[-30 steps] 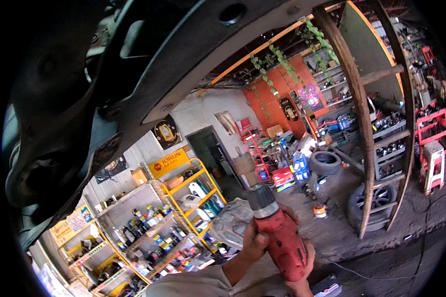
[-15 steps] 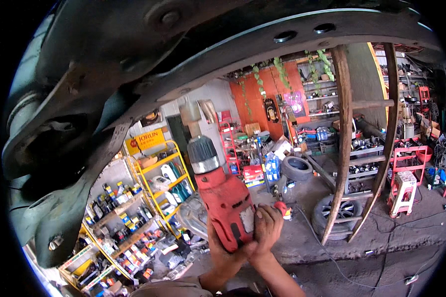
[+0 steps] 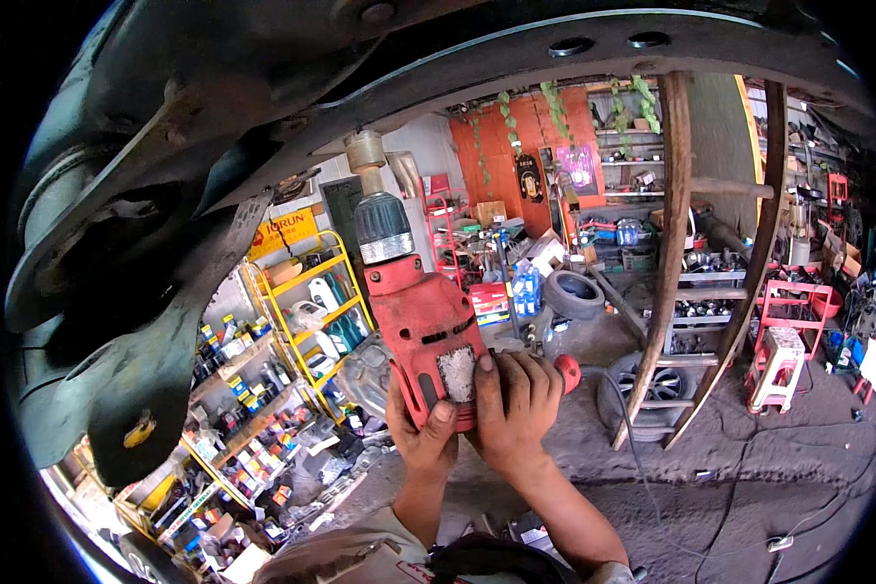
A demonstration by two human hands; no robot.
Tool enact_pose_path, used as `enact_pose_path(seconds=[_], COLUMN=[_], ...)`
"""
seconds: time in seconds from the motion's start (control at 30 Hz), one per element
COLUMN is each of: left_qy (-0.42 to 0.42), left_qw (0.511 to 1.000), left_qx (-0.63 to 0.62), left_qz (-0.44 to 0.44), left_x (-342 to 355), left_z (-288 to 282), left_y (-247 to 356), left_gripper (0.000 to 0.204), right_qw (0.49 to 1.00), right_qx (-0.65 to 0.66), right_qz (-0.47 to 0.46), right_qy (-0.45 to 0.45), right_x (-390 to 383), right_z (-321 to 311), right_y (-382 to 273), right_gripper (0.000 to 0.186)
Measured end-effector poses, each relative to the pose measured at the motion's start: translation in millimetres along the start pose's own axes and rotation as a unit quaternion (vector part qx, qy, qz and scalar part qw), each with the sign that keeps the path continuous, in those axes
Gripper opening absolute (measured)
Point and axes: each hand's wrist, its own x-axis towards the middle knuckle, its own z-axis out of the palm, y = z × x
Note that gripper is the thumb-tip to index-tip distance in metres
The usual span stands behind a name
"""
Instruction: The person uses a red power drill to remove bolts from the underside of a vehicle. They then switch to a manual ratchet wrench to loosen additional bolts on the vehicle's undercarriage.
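Note:
I hold a red electric drill (image 3: 428,307) upright, its dark chuck (image 3: 383,224) pointing up. A pale cylindrical bit (image 3: 366,152) in the chuck reaches the underside of a long dark metal beam (image 3: 457,92) overhead; whether it touches or cuts in, I cannot tell. My left hand (image 3: 420,433) wraps the lower left of the drill body, thumb up along it. My right hand (image 3: 518,404) grips the lower right side, fingers curled over it near the red knob-like end (image 3: 566,373) of the drill's handle.
Dark vehicle underbody parts (image 3: 127,331) hang close on the left. A wooden ladder (image 3: 674,292) leans at right, with a wheel (image 3: 652,394) behind it. Yellow shelving (image 3: 336,316) holds bottles. A black cable (image 3: 642,467) trails across the floor near a red-and-white stool (image 3: 777,370).
The drill and both hands have risen, bringing the bit up to the beam's underside. My hands show more apart on the drill body, and the view has shifted slightly.

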Motion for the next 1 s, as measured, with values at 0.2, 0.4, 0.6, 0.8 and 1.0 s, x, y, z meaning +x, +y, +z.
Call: enact_pose_path(seconds=[0.2,0.4,0.6,0.8,1.0], left_qy=[0.016,0.018,0.036,0.015,0.025], left_qw=[1.0,0.999,0.999,0.997,0.995], left_qx=[0.002,-0.023,-0.031,-0.072,-0.097], left_qz=[0.007,-0.025,-0.012,-0.006,-0.001], left_x=[-4,-2,3,7,6], left_z=[6,5,7,6,-1], left_y=[-9,-2,-13,-18,-16], left_gripper=[0.071,0.077,0.078,0.075,0.074], right_qw=[1.0,1.0,1.0,1.0,0.99], right_qx=[-0.01,-0.004,-0.008,-0.009,-0.055], right_qz=[0.004,0.013,0.011,0.001,0.006], right_qy=[-0.018,-0.013,-0.001,-0.017,-0.131], right_x=[-2,-1,2,4,8], right_z=[-7,-3,7,2,-24], right_y=[7,5,11,15,28], right_gripper=[0.032,0.031,0.033,0.037,0.039])
